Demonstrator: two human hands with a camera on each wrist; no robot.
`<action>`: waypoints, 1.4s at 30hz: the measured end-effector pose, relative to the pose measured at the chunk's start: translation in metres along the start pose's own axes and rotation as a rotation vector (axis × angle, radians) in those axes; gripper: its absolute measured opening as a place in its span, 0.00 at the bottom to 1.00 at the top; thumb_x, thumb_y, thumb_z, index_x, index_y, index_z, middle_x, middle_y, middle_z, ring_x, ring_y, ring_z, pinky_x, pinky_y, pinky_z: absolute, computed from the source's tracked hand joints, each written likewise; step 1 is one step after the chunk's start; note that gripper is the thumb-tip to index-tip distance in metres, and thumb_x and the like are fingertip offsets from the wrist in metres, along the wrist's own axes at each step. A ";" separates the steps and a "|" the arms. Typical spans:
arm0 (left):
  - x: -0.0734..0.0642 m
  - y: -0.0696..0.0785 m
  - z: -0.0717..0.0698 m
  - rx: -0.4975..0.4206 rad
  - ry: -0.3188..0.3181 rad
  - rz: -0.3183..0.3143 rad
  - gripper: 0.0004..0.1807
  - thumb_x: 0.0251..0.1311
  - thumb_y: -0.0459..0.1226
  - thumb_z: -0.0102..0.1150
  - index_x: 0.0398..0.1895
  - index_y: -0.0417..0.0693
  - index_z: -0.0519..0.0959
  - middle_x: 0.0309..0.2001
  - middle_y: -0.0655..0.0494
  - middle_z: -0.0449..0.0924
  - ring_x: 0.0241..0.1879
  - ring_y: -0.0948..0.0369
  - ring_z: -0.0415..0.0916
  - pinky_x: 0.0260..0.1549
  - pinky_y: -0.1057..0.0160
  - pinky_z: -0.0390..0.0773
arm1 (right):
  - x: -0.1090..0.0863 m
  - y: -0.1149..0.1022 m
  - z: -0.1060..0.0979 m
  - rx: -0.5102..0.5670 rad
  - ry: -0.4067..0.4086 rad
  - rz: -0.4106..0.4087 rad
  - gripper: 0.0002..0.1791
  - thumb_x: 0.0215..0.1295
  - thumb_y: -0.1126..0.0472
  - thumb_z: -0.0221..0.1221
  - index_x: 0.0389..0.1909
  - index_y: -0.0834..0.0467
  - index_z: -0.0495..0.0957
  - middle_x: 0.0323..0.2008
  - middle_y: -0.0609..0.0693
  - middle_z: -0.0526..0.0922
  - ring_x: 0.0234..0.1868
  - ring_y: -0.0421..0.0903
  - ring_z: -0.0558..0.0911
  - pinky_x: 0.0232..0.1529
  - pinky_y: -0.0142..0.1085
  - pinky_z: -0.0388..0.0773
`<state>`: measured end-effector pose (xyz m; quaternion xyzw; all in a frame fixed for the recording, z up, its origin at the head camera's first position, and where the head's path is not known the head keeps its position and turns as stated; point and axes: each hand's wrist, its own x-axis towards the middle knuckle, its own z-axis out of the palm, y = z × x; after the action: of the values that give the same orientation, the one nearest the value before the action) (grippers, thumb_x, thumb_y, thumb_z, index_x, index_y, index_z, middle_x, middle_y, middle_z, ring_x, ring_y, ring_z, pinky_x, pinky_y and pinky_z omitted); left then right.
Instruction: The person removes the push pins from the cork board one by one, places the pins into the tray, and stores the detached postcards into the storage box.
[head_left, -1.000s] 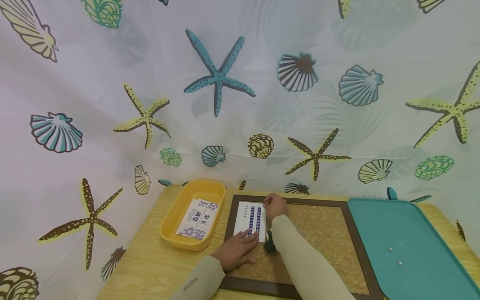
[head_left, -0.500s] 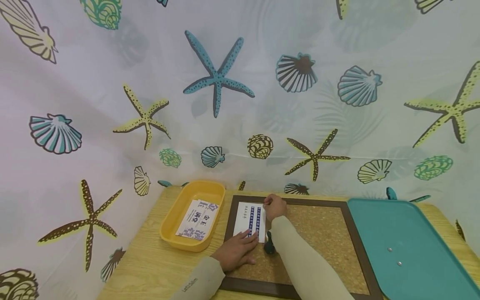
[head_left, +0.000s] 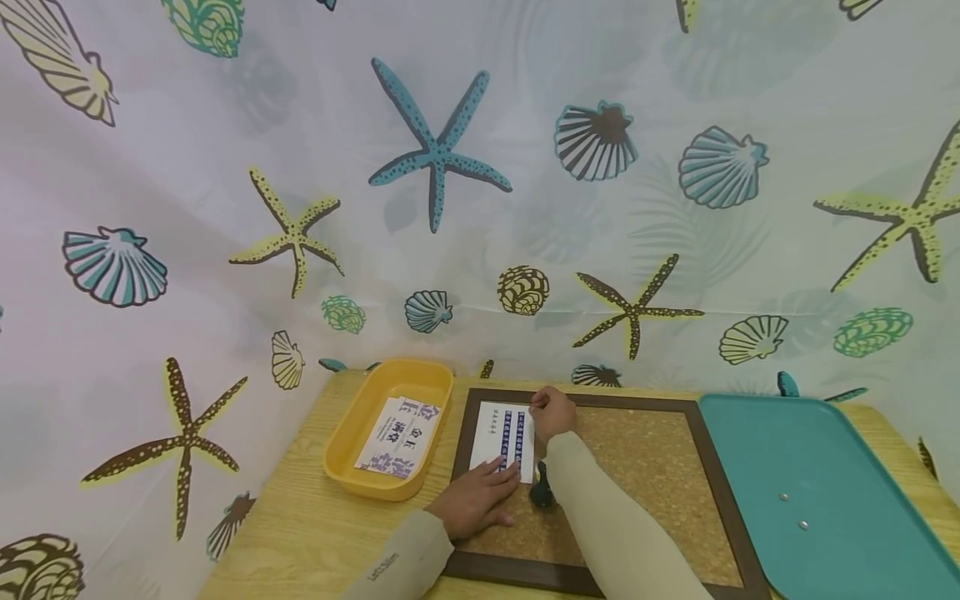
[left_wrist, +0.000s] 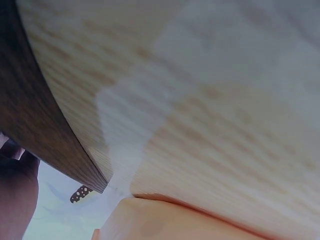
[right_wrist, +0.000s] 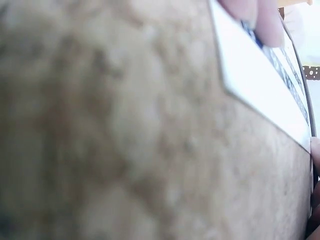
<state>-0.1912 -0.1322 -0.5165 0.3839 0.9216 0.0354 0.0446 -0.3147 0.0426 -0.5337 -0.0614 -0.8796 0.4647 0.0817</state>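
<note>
My left hand (head_left: pixel 474 502) lies flat on the cork board (head_left: pixel 637 467), its fingers resting over the lower end of a white printed card (head_left: pixel 486 437). In the right wrist view, fingertips (right_wrist: pixel 270 30) press on the card (right_wrist: pixel 250 87) near one corner. At the card's upper right corner is my right hand (head_left: pixel 555 414), with its thumb and fingers curled together against the edge. I cannot tell what, if anything, it pinches there. A dark wooden frame (left_wrist: pixel 35 115) borders the board and fills the left of the left wrist view.
A yellow basin (head_left: pixel 341 483) with printed white cards (head_left: pixel 397 437) stands left of the board. To the right lies a teal tray (head_left: pixel 810 450) bearing two small silver studs (head_left: pixel 803 525). A black device (head_left: pixel 541 492) sits under my right wrist. Behind hangs a shell-patterned curtain (head_left: pixel 525 208).
Both hands hold nearly the same places on the card and board. Only a slight shift of the head view shows.
</note>
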 end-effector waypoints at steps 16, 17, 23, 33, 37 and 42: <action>0.000 0.001 0.001 0.008 -0.004 -0.016 0.36 0.66 0.57 0.46 0.72 0.47 0.63 0.73 0.55 0.57 0.72 0.52 0.53 0.69 0.56 0.57 | -0.004 0.000 -0.003 0.074 0.026 -0.021 0.08 0.60 0.69 0.63 0.26 0.56 0.75 0.28 0.51 0.81 0.32 0.48 0.79 0.40 0.46 0.76; 0.000 0.001 0.001 0.009 -0.002 -0.014 0.36 0.66 0.57 0.46 0.71 0.47 0.63 0.73 0.55 0.57 0.72 0.52 0.53 0.68 0.56 0.57 | -0.004 -0.001 -0.003 0.075 0.023 -0.022 0.07 0.59 0.69 0.63 0.27 0.57 0.75 0.28 0.52 0.81 0.32 0.49 0.79 0.40 0.46 0.76; 0.001 0.000 0.004 0.008 0.014 -0.009 0.36 0.66 0.57 0.46 0.71 0.47 0.64 0.73 0.55 0.58 0.72 0.52 0.54 0.68 0.56 0.58 | -0.005 0.000 -0.004 0.077 0.012 -0.029 0.05 0.59 0.70 0.63 0.29 0.60 0.76 0.28 0.52 0.80 0.32 0.49 0.78 0.38 0.46 0.75; 0.001 -0.001 0.005 0.035 0.034 0.005 0.36 0.66 0.57 0.47 0.70 0.46 0.65 0.72 0.54 0.59 0.71 0.51 0.55 0.68 0.56 0.59 | -0.002 0.004 -0.002 0.066 0.005 -0.034 0.06 0.60 0.69 0.62 0.28 0.59 0.74 0.28 0.52 0.79 0.32 0.49 0.77 0.37 0.44 0.74; 0.002 -0.001 0.006 0.043 0.031 -0.002 0.36 0.65 0.58 0.47 0.71 0.47 0.65 0.72 0.55 0.59 0.72 0.52 0.55 0.68 0.56 0.59 | -0.003 0.003 -0.003 0.056 -0.007 -0.033 0.06 0.60 0.69 0.62 0.29 0.59 0.74 0.29 0.52 0.79 0.33 0.49 0.77 0.37 0.44 0.73; 0.002 -0.002 0.007 0.041 0.034 0.000 0.36 0.66 0.57 0.47 0.71 0.47 0.64 0.73 0.55 0.59 0.72 0.52 0.54 0.68 0.56 0.58 | -0.004 0.001 -0.007 0.055 -0.017 -0.042 0.06 0.61 0.69 0.61 0.28 0.59 0.73 0.29 0.52 0.79 0.32 0.49 0.76 0.37 0.43 0.72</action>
<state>-0.1933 -0.1317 -0.5242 0.3843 0.9227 0.0229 0.0209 -0.3096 0.0475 -0.5309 -0.0365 -0.8681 0.4876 0.0856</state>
